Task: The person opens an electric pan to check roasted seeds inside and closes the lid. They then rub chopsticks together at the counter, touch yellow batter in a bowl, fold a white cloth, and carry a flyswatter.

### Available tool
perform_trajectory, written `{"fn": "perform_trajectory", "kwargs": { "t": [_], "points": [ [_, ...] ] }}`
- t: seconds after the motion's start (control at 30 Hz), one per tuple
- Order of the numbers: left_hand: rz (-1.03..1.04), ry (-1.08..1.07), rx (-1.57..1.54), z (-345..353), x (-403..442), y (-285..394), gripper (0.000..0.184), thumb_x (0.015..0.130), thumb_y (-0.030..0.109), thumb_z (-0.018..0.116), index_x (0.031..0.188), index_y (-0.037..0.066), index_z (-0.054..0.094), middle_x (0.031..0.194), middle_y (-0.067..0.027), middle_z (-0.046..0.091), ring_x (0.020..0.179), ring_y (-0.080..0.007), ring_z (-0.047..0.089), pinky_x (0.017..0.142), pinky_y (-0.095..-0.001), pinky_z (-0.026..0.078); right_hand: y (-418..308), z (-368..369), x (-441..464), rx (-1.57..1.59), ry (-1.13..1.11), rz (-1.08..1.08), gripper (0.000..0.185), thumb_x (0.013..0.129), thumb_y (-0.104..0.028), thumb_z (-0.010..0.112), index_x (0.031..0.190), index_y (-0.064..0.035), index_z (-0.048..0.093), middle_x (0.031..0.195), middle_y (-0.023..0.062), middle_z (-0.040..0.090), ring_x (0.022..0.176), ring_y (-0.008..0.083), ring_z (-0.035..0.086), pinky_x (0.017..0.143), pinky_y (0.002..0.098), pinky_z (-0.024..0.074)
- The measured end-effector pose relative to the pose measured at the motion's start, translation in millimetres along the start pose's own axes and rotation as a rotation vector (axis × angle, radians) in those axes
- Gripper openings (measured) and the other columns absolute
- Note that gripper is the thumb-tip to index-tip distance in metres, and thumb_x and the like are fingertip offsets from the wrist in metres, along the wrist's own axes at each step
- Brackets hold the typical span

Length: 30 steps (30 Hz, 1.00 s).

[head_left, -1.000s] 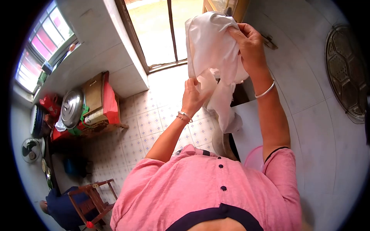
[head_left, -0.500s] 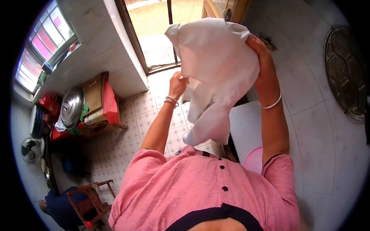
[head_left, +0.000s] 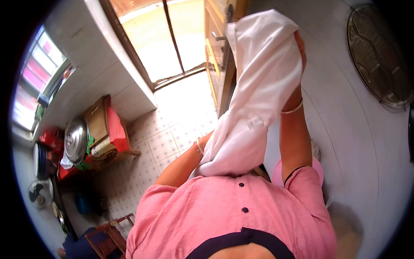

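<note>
A white garment (head_left: 263, 69) of thin cloth hangs in long folds in front of my chest, with a small pale label (head_left: 255, 123) on its lower part. My right hand (head_left: 301, 48) grips it at the upper right edge, its fingers partly behind the fabric. My left hand (head_left: 208, 140) reaches in at the lower left, and the cloth covers its fingers, so their grip cannot be made out. Bracelets circle both wrists.
A doorway with an open wooden door (head_left: 219, 47) lies ahead. At left, a red-covered table (head_left: 118, 134) bears a round metal lid (head_left: 75, 140). Below it are a wooden chair (head_left: 108, 241) and a person's dark clothing (head_left: 77, 246). A pink basin (head_left: 317, 170) is by my right arm.
The garment has been stretched out lengthwise, its lower end drawn toward my chest. My left hand has moved down and behind the cloth. The view has turned, showing more of the door.
</note>
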<state>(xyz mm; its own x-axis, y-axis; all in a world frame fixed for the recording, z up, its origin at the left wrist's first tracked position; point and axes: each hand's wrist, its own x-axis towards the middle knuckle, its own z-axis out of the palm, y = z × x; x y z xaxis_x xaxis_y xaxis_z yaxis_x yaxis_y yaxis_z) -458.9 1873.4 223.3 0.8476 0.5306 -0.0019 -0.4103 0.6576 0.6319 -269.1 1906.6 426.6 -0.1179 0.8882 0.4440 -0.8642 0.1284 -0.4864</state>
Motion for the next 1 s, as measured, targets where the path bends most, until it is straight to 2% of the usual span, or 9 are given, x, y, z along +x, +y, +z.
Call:
{"fn": "perform_trajectory", "kwargs": {
  "t": [0.2, 0.27, 0.4, 0.57, 0.8, 0.87, 0.9, 0.93, 1.0],
  "points": [
    [0.158, 0.014, -0.027, 3, -40, 40, 0.095, 0.074, 0.068, 0.048, 0.14, 0.007, 0.018, 0.144, -0.014, 0.02, 0.132, -0.0266, 0.024, 0.108, -0.0389, 0.022, -8, -135, -31, -0.301, 0.672, -0.125, 0.023, 0.084, -0.025, 0.054, 0.089, -0.0032, 0.058, 0.083, 0.0077, 0.061, 0.075, 0.0212, 0.06, 0.07, 0.034, 0.0503],
    [0.227, -0.023, 0.046, -5, -43, 52, 0.096, 0.073, 0.06, 0.06, 0.138, 0.001, 0.022, 0.142, -0.0162, 0.026, 0.13, -0.0255, 0.028, 0.107, -0.0379, 0.024, 13, -186, -62, -0.648, 0.778, -0.118, 0.016, 0.079, -0.018, 0.06, 0.083, -0.0022, 0.058, 0.079, 0.0066, 0.06, 0.075, 0.0207, 0.058, 0.069, 0.0357, 0.0484],
    [0.271, -0.078, 0.54, 31, -32, 83, 0.059, 0.077, 0.032, 0.068, 0.12, -0.002, 0.047, 0.111, -0.0098, 0.056, 0.099, -0.0169, 0.054, 0.086, -0.0298, 0.043, 72, -222, -110, -2.012, 0.396, 0.087, 0.018, 0.074, -0.017, 0.063, 0.071, -0.0001, 0.057, 0.077, 0.0092, 0.058, 0.077, 0.019, 0.057, 0.07, 0.0341, 0.0458],
    [0.427, 0.247, 0.548, 44, -3, 86, 0.02, 0.08, 0.016, 0.064, 0.091, -0.001, 0.063, 0.078, -0.004, 0.064, 0.066, -0.0086, 0.058, 0.059, -0.0215, 0.047, 146, -175, -149, -1.141, 0.293, 0.129, 0.034, 0.077, -0.02, 0.066, 0.101, 0.0008, 0.054, 0.1, 0.0127, 0.056, 0.098, 0.0197, 0.052, 0.086, 0.0303, 0.041],
    [0.614, 0.627, 0.421, 38, 40, 101, 0.02, 0.086, 0.023, 0.059, 0.073, 0.007, 0.06, 0.067, 0.0019, 0.058, 0.056, -0.0044, 0.052, 0.05, -0.0188, 0.041, 155, -102, -172, -1.013, 0.093, 0.201, 0.057, 0.081, -0.024, 0.064, 0.128, -0.0036, 0.038, 0.121, 0.0075, 0.047, 0.107, 0.0157, 0.046, 0.091, 0.0277, 0.0396],
    [0.634, 0.723, 0.476, 17, 54, 106, 0.024, 0.087, 0.025, 0.059, 0.073, 0.006, 0.061, 0.066, 0.0012, 0.058, 0.054, -0.0047, 0.051, 0.05, -0.0191, 0.041, 154, -85, -163, 0.039, 0.406, 0.39, 0.058, 0.085, -0.03, 0.057, 0.131, -0.004, 0.034, 0.122, 0.0055, 0.045, 0.108, 0.0164, 0.045, 0.094, 0.0292, 0.0382],
    [0.641, 0.716, 0.451, 14, 63, 104, 0.025, 0.087, 0.026, 0.059, 0.073, 0.006, 0.062, 0.065, 0.0007, 0.059, 0.054, -0.005, 0.052, 0.049, -0.0194, 0.041, 156, -87, -158, 0.137, 0.378, 0.436, 0.058, 0.087, -0.032, 0.051, 0.134, -0.004, 0.03, 0.126, 0.005, 0.042, 0.112, 0.0157, 0.042, 0.096, 0.0297, 0.0362],
    [0.647, 0.71, 0.427, 13, 70, 102, 0.026, 0.087, 0.027, 0.059, 0.074, 0.005, 0.062, 0.064, 0.0001, 0.059, 0.053, -0.0053, 0.052, 0.048, -0.0196, 0.041, 157, -87, -157, 0.139, 0.385, 0.424, 0.058, 0.087, -0.032, 0.051, 0.134, -0.004, 0.03, 0.126, 0.005, 0.042, 0.112, 0.0157, 0.042, 0.096, 0.0297, 0.0362],
    [0.59, 0.736, 0.53, 14, 81, 91, 0.028, 0.087, 0.028, 0.059, 0.076, 0.004, 0.064, 0.063, -0.0013, 0.059, 0.053, -0.0061, 0.053, 0.047, -0.0201, 0.041, 151, -79, -151, -0.819, 0.198, 0.269, 0.059, 0.085, -0.026, 0.054, 0.134, -0.0039, 0.03, 0.127, 0.0053, 0.042, 0.113, 0.0165, 0.044, 0.095, 0.0294, 0.0379]
  ]
}}
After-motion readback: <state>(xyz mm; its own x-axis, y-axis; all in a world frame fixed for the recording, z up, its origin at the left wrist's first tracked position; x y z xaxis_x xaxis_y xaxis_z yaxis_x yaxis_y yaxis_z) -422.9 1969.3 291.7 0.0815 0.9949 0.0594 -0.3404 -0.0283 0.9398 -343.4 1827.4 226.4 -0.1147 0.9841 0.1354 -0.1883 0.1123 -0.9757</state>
